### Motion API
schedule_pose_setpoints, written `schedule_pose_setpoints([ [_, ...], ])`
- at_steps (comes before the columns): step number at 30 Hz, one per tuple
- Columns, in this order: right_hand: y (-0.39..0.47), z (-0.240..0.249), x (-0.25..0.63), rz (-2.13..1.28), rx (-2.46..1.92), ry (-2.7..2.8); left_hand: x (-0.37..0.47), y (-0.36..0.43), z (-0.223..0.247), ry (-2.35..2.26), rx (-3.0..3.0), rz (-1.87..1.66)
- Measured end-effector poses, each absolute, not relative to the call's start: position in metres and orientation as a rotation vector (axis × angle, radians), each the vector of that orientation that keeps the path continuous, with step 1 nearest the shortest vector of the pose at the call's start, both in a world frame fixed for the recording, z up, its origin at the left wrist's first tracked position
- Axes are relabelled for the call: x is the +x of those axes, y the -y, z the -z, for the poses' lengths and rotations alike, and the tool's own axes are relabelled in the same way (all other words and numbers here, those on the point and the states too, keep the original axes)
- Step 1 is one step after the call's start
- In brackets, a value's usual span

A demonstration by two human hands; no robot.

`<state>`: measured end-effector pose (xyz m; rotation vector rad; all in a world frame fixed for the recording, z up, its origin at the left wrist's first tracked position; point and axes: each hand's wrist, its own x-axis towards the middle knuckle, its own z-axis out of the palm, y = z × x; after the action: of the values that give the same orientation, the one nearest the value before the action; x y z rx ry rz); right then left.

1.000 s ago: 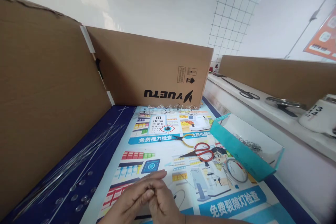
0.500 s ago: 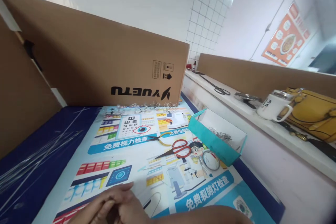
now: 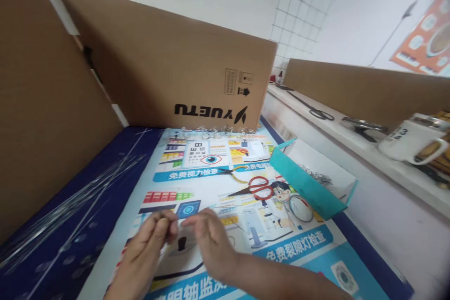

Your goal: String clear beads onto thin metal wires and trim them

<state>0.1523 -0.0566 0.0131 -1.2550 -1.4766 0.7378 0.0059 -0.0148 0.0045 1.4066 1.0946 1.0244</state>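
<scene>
Over the near part of the printed poster (image 3: 207, 197), my left hand (image 3: 147, 243) is closed, thumb pressed to curled fingers. Whatever it pinches is too small to name. My right hand (image 3: 213, 241) faces it across a small gap, its index finger stretched out toward the left fingertips and its thumb apart; nothing shows in it. Beyond the hands lie red-handled scissors (image 3: 260, 188) and pliers with yellow handles (image 3: 234, 173). A teal box (image 3: 309, 187) at the right holds a tangle of thin metallic pieces (image 3: 316, 176).
Thin wires (image 3: 70, 208) lie on the blue surface at the left. Small clear and silvery pieces (image 3: 218, 133) line the foot of a cardboard panel (image 3: 158, 65). A white ledge (image 3: 358, 150) at the right carries a mug (image 3: 411, 140) and black scissors (image 3: 319, 114).
My hands have come up farther into view and moved apart from each other. The view has shifted, so the table items appear farther right.
</scene>
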Motion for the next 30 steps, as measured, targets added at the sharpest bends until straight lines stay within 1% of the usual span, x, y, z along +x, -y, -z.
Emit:
schedule_pose_setpoints([
  [2, 0.049, -0.026, 0.166, -0.700, -1.275, 1.530, 0.015, 0.014, -0.005, -0.991, 1.449, -0.870],
  [4, 0.041, -0.034, 0.177, -0.715, -1.323, 1.499, 0.020, 0.011, -0.002, -0.908, 1.461, -0.793],
  [8, 0.033, -0.036, 0.185, -0.836, -1.416, 1.556, 0.022, 0.009, 0.002, -0.882, 1.412, -0.806],
  [12, 0.033, -0.027, 0.181, -0.905, -1.437, 1.764, 0.021, 0.011, 0.001, -0.876, 1.402, -0.820],
  [18, 0.035, -0.015, 0.174, -0.812, -1.539, 2.072, 0.021, 0.009, 0.008, -0.941, 1.512, -0.920],
  [22, 0.033, -0.016, 0.172, -0.754, -1.582, 2.161, 0.022, 0.010, 0.011, -0.917, 1.510, -0.928],
  [30, 0.033, -0.009, 0.162, -0.533, -1.814, 2.297, 0.028, 0.014, 0.023, -0.902, 1.383, -0.905],
])
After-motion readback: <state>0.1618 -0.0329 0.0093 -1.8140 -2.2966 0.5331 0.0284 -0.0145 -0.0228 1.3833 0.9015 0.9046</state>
